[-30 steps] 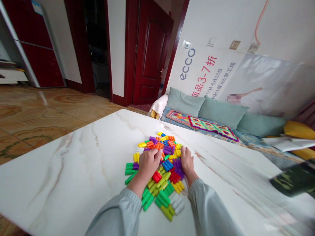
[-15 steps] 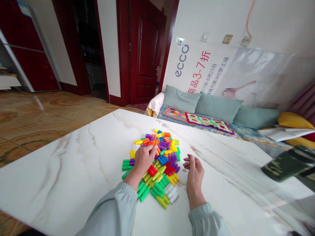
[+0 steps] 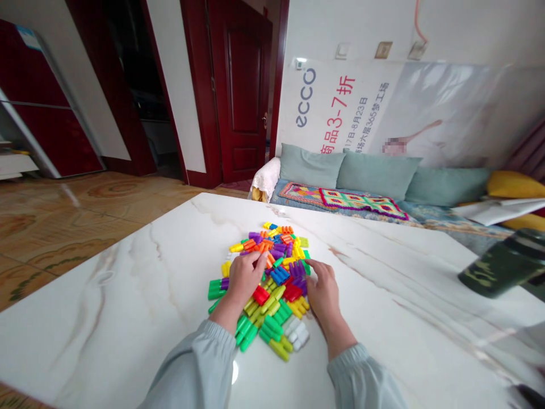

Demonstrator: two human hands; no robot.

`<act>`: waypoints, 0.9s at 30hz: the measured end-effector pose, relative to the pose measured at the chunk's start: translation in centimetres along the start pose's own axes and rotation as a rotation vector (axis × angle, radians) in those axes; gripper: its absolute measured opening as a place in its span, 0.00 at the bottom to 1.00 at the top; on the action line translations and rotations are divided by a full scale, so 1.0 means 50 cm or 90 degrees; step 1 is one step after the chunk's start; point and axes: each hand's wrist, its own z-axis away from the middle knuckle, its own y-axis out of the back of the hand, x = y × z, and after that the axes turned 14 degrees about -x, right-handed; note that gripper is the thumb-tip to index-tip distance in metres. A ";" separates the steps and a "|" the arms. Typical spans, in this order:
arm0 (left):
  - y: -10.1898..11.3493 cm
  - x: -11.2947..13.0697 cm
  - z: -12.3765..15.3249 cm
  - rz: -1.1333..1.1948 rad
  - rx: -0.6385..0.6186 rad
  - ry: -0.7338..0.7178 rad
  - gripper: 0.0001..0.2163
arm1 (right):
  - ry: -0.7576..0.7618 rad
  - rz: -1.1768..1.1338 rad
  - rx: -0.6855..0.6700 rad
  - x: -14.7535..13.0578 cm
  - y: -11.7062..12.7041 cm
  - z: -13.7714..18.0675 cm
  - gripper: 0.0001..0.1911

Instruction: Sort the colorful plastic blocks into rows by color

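Observation:
A heap of colourful plastic building blocks [image 3: 272, 301], each made of joined rounded tubes, lies on the white marbled table. My left hand [image 3: 243, 279] rests over the heap's left side, its fingers and thumb closed at an orange block [image 3: 264, 245]; the fingertips partly hide the contact. On the right edge of the heap, my right hand [image 3: 324, 289] has its index finger stretched out and its thumb apart. Its fingertips are beside a purple block [image 3: 297, 268] and a green block [image 3: 306, 267]. A red block [image 3: 260, 295] and a blue block [image 3: 280, 276] lie between the hands.
A camouflage-patterned bottle [image 3: 489, 267] stands at the right of the marbled table [image 3: 128, 295]. Beyond the table's far edge is a sofa with grey-green cushions [image 3: 378, 176] and a crocheted mat [image 3: 361, 203]. A dark red door [image 3: 242, 91] stands behind.
My right hand has moved left and forward from beside the heap to its right edge, index finger reaching out. My left hand stays at the orange block. The camera view has shifted slightly.

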 end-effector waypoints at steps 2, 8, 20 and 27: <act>0.001 0.001 0.000 0.003 0.001 0.000 0.21 | -0.010 0.029 -0.022 0.001 0.000 -0.002 0.23; 0.002 0.002 0.000 -0.001 0.002 0.001 0.21 | -0.039 0.153 -0.071 0.004 0.016 -0.003 0.16; 0.000 -0.001 0.000 0.022 -0.004 0.001 0.20 | -0.138 0.212 -0.068 0.010 0.027 0.006 0.14; -0.001 -0.002 0.000 0.004 0.001 0.001 0.20 | -0.138 0.204 -0.050 0.010 0.035 0.011 0.11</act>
